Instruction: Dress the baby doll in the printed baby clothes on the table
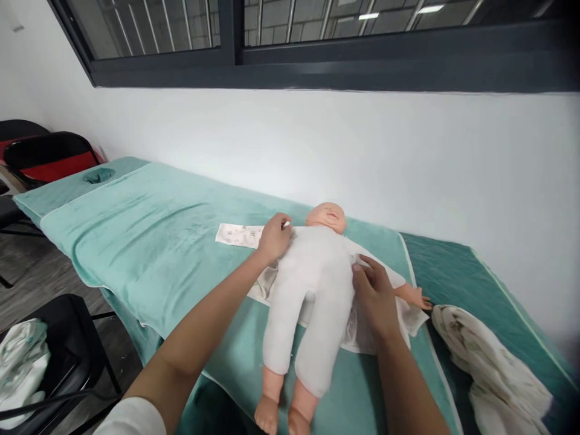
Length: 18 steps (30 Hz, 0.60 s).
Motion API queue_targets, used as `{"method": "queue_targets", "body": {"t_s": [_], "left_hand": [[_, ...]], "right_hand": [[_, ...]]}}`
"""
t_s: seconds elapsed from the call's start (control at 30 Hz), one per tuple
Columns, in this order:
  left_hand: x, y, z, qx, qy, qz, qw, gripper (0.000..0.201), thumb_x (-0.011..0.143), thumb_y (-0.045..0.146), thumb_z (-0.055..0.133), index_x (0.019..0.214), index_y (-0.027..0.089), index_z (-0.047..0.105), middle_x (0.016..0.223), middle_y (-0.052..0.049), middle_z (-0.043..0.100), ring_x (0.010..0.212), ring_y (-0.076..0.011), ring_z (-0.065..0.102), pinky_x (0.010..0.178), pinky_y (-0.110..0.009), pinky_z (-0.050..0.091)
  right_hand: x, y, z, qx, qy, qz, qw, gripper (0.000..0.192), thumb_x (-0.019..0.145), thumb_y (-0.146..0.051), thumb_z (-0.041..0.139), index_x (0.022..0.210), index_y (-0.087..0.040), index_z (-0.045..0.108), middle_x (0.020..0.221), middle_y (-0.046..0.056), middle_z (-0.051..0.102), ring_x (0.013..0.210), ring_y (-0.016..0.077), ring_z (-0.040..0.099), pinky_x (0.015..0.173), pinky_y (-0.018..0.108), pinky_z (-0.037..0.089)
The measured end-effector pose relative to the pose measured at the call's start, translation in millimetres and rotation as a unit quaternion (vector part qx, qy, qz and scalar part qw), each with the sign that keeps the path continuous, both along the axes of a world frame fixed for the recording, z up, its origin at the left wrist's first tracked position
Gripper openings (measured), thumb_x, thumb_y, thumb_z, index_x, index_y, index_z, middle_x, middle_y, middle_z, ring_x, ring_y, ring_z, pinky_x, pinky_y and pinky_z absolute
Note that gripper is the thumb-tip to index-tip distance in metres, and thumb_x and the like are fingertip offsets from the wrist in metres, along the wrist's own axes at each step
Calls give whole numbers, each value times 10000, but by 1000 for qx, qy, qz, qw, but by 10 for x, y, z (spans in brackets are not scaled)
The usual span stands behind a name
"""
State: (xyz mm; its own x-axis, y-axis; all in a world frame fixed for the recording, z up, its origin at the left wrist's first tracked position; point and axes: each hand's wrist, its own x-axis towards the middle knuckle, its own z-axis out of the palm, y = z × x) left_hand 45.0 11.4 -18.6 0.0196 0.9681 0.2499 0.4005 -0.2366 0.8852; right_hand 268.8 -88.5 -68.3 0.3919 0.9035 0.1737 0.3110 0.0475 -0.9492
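White wall (317,142) backs the green-covered bed (136,223), where the doll (319,257) lies on its back over a printed shirt (239,234). Left hand (275,237) is by its shoulder, right hand (375,289) at its side, fingers narrow; whether they pinch cloth, I can't tell. Tugging the pinned shirt could roll the doll.

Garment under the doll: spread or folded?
Mostly spread: the garment shows on both sides of the doll, one sleeve stretched out beyond the left hand. Under the doll, cannot tell.

White wall (362,139) — dark-framed window (232,33) — black chairs (51,145), grey floor (45,266).
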Motion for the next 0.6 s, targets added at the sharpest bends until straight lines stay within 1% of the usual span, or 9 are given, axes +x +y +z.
{"method": "queue_targets", "body": {"t_s": [0.07,0.13,0.2,0.27,0.33,0.43,0.53,0.6], "left_hand": [[63,34,117,2,-36,-39,999,170,905,171,509,1047,192,600,1095,-43,675,910,-139,612,874,-268,459],[113,46,202,3,-46,-67,997,159,897,168,526,1034,187,603,1126,-49,676,971,-140,617,912,-260,452],[129,19,246,0,-33,-73,997,162,886,158,531,1027,189,604,1126,-50,679,1013,-148,617,933,-263,445],[101,-54,258,-8,-12,-67,998,191,869,149,540,1043,197,605,1125,-45,683,994,-151,623,910,-265,454],[34,-164,256,-17,17,-53,998,254,848,147,554,1090,208,602,1094,-40,690,938,-157,629,848,-266,466],[-97,-348,251,-31,83,-24,996,348,832,172,574,1176,227,584,985,-30,693,857,-175,623,762,-276,458],[-215,-515,236,-45,134,-11,990,377,843,218,590,1219,236,562,910,-21,684,836,-190,616,748,-286,446],[-279,-621,206,-45,147,13,988,351,860,255,597,1209,237,559,939,-28,686,883,-197,616,763,-289,447]], "right_hand": [[-42,21,-39,12,-6,32,999,608,829,-615,623,1317,-256,573,1245,92,675,1111,259,634,999,454,497],[-78,41,-80,26,-13,77,997,603,844,-606,610,1342,-269,556,1401,87,588,1278,266,554,1111,459,427],[-98,55,-115,27,-11,126,992,600,870,-594,588,1387,-298,518,1511,58,495,1401,255,449,1179,443,363],[-102,61,-132,18,-5,157,987,606,889,-593,570,1421,-316,481,1556,40,445,1446,241,397,1202,429,339],[-102,63,-130,8,0,162,987,621,890,-609,560,1426,-309,469,1557,48,442,1445,242,400,1204,433,338],[-108,61,-114,2,-1,145,989,637,872,-632,565,1405,-292,484,1537,66,465,1431,257,417,1205,462,331],[-115,58,-114,1,-8,126,992,637,860,-633,575,1394,-295,498,1532,67,470,1436,264,407,1207,485,317],[-112,57,-128,0,-13,123,992,633,863,-628,574,1397,-297,499,1535,65,465,1440,264,401,1207,485,314]]}}
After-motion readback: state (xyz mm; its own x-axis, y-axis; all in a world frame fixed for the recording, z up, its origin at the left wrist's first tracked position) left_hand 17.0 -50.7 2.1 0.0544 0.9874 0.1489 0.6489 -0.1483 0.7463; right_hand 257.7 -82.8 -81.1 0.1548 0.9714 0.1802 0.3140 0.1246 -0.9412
